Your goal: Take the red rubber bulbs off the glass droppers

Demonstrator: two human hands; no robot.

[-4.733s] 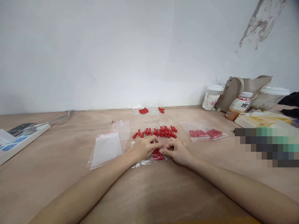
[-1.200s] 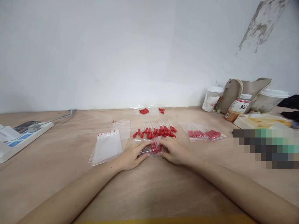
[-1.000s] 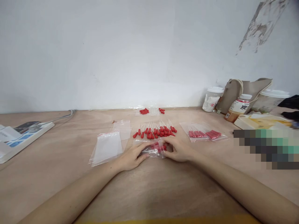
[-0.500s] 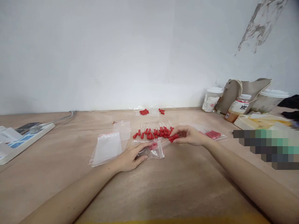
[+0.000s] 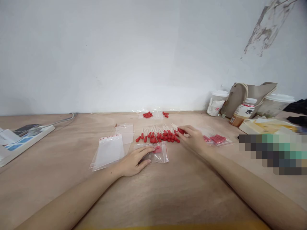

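My left hand [image 5: 134,159] lies flat with fingers stretched out on a small clear zip bag [image 5: 160,154] that has a red dropper bulb inside. My right hand [image 5: 193,138] reaches to the right end of a row of loose droppers with red bulbs [image 5: 158,135], its fingers closed on one red-bulbed dropper [image 5: 181,131]. To the right lie filled bags of droppers [image 5: 217,139].
Empty zip bags [image 5: 109,151] lie left of my left hand. A white power strip [image 5: 22,142] with a cable sits at far left. More droppers [image 5: 153,114] lie by the wall. Cups, a bottle [image 5: 242,111] and a cloth bag stand at back right.
My right hand pulled a dropper out of the bag under my left hand and carried it up and right to the loose row. My left hand stayed on the bag.
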